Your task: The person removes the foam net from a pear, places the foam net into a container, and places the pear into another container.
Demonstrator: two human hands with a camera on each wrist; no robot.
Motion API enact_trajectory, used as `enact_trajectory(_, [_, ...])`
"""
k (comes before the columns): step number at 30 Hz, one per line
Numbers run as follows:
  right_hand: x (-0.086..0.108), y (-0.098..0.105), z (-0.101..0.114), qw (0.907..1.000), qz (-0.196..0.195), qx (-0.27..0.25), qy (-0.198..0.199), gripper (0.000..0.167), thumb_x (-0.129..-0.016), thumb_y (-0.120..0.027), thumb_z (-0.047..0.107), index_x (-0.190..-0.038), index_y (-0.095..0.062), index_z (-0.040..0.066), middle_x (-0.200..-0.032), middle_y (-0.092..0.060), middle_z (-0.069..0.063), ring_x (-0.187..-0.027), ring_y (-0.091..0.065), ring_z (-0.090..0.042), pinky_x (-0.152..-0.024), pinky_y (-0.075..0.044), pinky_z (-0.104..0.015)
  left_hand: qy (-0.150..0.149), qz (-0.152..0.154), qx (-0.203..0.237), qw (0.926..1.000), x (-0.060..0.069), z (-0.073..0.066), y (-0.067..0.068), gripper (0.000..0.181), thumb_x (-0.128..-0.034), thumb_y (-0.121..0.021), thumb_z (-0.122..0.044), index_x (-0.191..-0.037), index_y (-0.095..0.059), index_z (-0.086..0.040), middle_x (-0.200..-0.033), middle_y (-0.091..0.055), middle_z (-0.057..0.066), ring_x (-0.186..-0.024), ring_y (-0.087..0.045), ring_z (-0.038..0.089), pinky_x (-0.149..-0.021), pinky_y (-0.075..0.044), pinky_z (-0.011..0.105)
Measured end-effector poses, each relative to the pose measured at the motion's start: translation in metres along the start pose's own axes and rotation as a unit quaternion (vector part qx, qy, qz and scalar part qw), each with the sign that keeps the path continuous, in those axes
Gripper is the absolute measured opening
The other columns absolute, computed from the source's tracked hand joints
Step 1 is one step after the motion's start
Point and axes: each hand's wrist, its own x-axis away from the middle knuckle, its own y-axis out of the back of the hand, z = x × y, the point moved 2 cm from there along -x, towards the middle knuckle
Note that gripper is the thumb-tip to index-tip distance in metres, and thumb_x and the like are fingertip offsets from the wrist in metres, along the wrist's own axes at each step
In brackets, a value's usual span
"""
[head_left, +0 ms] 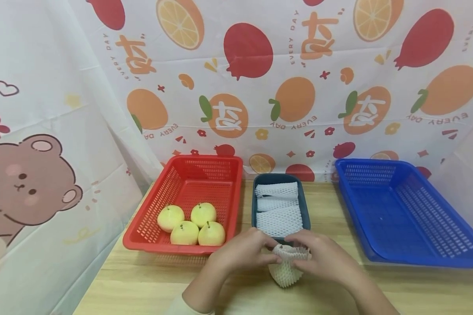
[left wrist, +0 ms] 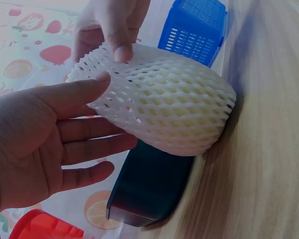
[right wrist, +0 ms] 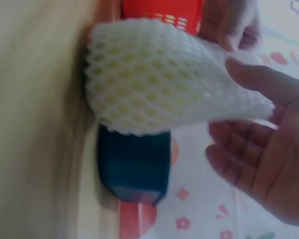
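A white foam net sleeve (head_left: pixel 285 273) stands on the table at front centre, around a round yellow fruit that shows through its mesh in both wrist views. My left hand (head_left: pixel 246 251) pinches the sleeve's upper edge from the left, thumb on the near side. From the other side, my right hand (head_left: pixel 323 256) pinches that same edge between thumb and fingers. Just behind, more flattened foam sleeves (head_left: pixel 280 221) lie in a dark teal tray (head_left: pixel 304 212). Several yellow pears (head_left: pixel 184 233) with short stems sit at the near end of a red basket (head_left: pixel 209 186).
A blue basket (head_left: pixel 390 223) with slotted sides stands on the right of the wooden table (head_left: pixel 142 284). Behind the containers hangs a fruit-printed cloth (head_left: pixel 256 109), and a bear-printed cloth (head_left: pixel 27 183) hangs on the left.
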Motion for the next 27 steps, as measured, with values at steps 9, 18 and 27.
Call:
enact_trajectory(9, [0.002,0.011,-0.008,0.999,0.018,-0.041,0.004,0.01,-0.083,-0.079,0.031,-0.088,-0.073,0.023,-0.073,-0.059,0.019,-0.064,-0.05,0.004,-0.056,-0.045,-0.019,-0.018,-0.01,-0.012,0.9997,-0.002,-0.002,0.0,0.01,-0.0883,-0.074,-0.029,-0.092,-0.077,-0.021,-0.078,-0.068,-0.016,-0.065,-0.057,0.0,-0.061,-0.049,0.013])
enact_trajectory(18, [0.002,0.009,-0.003,0.9969,-0.015,-0.075,0.019,0.009,-0.088,-0.074,0.035,-0.086,-0.072,0.026,-0.072,-0.059,0.018,-0.063,-0.049,0.003,-0.053,-0.045,-0.019,-0.041,-0.031,-0.003,0.9987,-0.003,-0.006,-0.002,0.011,-0.0892,-0.073,-0.029,-0.095,-0.078,-0.02,-0.083,-0.071,-0.016,-0.068,-0.057,-0.006,-0.064,-0.049,0.011])
enact_trajectory(27, [0.002,0.007,-0.003,0.9911,-0.074,-0.095,0.056,0.004,-0.086,-0.076,0.028,-0.086,-0.073,0.025,-0.075,-0.062,0.017,-0.065,-0.052,0.004,-0.055,-0.048,-0.019,-0.094,-0.08,-0.029,0.9919,-0.005,-0.01,-0.003,0.01,-0.0894,-0.073,-0.026,-0.096,-0.078,-0.02,-0.09,-0.074,-0.012,-0.079,-0.059,-0.011,-0.075,-0.053,0.014])
